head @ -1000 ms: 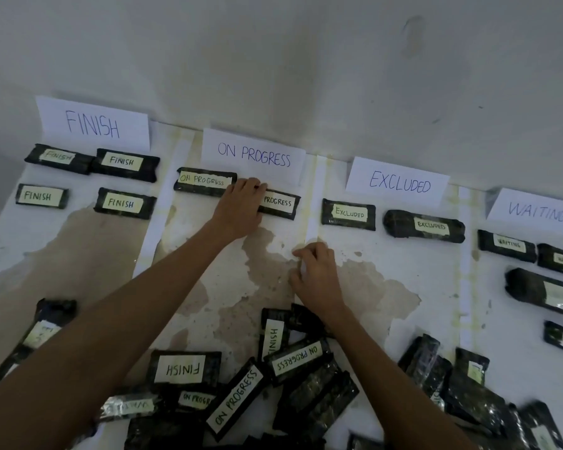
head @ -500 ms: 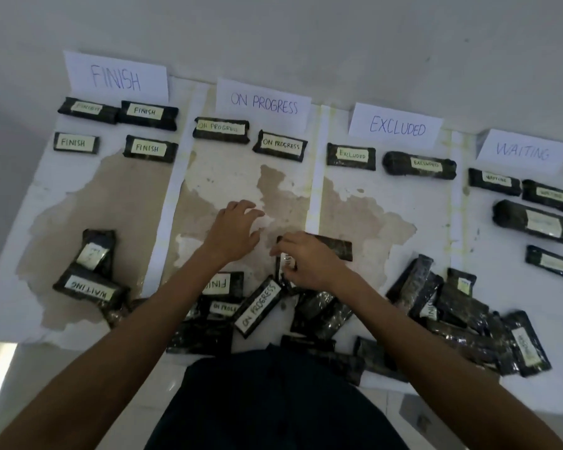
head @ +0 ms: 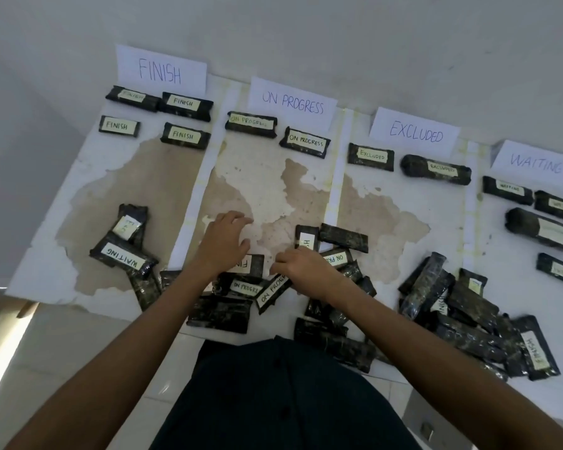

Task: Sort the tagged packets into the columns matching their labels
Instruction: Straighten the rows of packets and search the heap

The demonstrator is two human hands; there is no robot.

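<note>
The left hand (head: 223, 243) is held over the table (head: 387, 203) in the middle of the ON PROGRESS column. Its fingers are spread and loosely bent, nothing is gripped, and part of a FINISH packet (head: 253, 265) is covered by its wrist. The right hand (head: 304, 269) is laid on the unsorted heap (head: 220, 315) at the near edge, with its fingers curled down at the upper end of a slanted ON PROGRESS packet (head: 271, 293). Whether that packet is pinched or only touched cannot be told. Sorted packets are lined up at the far edge: four below the FINISH sign (head: 160, 71), two below the ON PROGRESS sign (head: 293, 103), two below the EXCLUDED sign (head: 415, 134) and several below the WAITING sign (head: 535, 164).
</note>
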